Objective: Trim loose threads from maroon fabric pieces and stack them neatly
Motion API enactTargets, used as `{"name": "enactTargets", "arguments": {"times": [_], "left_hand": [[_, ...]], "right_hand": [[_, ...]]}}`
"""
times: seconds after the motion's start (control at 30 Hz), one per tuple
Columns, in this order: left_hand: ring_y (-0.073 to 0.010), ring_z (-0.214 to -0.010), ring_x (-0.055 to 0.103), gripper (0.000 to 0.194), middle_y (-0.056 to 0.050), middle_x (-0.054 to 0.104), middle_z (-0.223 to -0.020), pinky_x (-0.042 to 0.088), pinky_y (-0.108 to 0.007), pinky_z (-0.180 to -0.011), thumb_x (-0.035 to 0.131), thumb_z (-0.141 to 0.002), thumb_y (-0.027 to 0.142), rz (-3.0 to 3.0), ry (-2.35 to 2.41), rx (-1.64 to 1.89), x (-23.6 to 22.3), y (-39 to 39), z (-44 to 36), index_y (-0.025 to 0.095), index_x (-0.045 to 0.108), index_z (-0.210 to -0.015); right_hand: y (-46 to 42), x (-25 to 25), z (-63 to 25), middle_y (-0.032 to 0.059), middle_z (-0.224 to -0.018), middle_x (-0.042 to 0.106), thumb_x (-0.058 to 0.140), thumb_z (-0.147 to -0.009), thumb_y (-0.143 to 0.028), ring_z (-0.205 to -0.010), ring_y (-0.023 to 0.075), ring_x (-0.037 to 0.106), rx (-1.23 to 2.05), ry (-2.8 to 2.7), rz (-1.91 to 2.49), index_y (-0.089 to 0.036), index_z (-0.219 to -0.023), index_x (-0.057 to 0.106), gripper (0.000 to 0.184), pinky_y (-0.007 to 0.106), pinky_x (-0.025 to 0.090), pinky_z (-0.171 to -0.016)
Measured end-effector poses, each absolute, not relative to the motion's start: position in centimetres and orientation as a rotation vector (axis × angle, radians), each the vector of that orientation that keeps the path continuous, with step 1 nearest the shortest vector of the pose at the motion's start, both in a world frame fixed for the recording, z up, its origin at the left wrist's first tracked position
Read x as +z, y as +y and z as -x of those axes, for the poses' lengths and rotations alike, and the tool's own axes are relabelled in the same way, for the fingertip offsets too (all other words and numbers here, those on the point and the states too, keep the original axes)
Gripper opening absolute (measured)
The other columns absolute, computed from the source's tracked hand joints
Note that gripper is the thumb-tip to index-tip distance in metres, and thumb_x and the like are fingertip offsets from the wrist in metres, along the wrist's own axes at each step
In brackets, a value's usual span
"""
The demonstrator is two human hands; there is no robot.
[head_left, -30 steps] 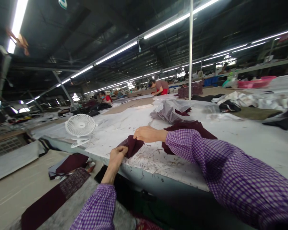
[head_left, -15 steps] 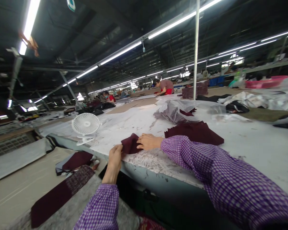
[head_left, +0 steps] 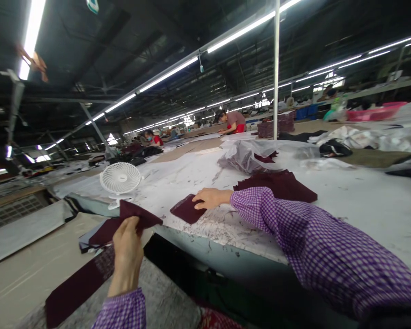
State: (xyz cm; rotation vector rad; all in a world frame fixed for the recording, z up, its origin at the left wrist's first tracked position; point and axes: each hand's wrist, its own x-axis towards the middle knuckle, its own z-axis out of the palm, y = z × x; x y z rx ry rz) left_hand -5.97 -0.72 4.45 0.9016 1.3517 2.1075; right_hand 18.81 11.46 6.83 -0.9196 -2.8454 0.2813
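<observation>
My left hand (head_left: 127, 249) is closed around the edge of a maroon fabric piece (head_left: 139, 214), held up just off the table's front edge. On the white tabletop, a second maroon fabric piece (head_left: 188, 209) lies flat near that edge. My right hand (head_left: 210, 198) rests on its right corner, fingers stretched out and apart. A stack of maroon fabric pieces (head_left: 284, 185) with jagged edges lies beyond my right wrist. Below my left hand, a long maroon strip (head_left: 77, 290) and some maroon and grey scraps (head_left: 104, 232) lie on a lower surface.
A small white fan (head_left: 120, 179) stands near the table's left edge. Clear plastic sheeting (head_left: 241, 157) lies crumpled behind the stack. A white pole (head_left: 276, 82) rises from the table. A pink basin (head_left: 376, 113) sits at the far right. Two people work farther back.
My left hand has moved left and toward me, carrying one maroon fabric piece away from the other. My right hand stays almost in place on the remaining piece.
</observation>
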Motion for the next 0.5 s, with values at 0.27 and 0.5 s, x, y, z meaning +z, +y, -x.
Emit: {"name": "enactTargets", "arguments": {"times": [0.27, 0.5], "left_hand": [[-0.0211, -0.096, 0.058, 0.012, -0.006, 0.065, -0.099, 0.043, -0.034, -0.087, 0.05, -0.081, 0.027, -1.939, 1.35, 1.317, 3.0, -4.7, -5.3, 0.02, 0.056, -0.074], [-0.0205, -0.098, 0.06, 0.017, -0.008, 0.066, -0.105, 0.046, -0.034, -0.088, 0.048, -0.088, 0.025, -2.257, 1.184, 0.989, 4.4, -7.4, -6.7, 0.021, 0.06, -0.075]], "right_hand": [[6.3, 9.4, -24.1, 0.0159, -0.09, 0.071, 0.026, -0.088, -0.071, -0.069, 0.0204, 0.068, 1.708, -2.222, 1.156, -0.008, -0.145, 0.024, 0.085, 0.034, 0.054, -0.063], [4.4, 8.3, -26.8, 0.0012, -0.085, 0.064, 0.068, -0.074, -0.018, -0.062, 0.0109, 0.055, 1.364, -2.335, 1.141, -0.015, -0.14, 0.036, 0.073, 0.023, 0.044, -0.058]]}}
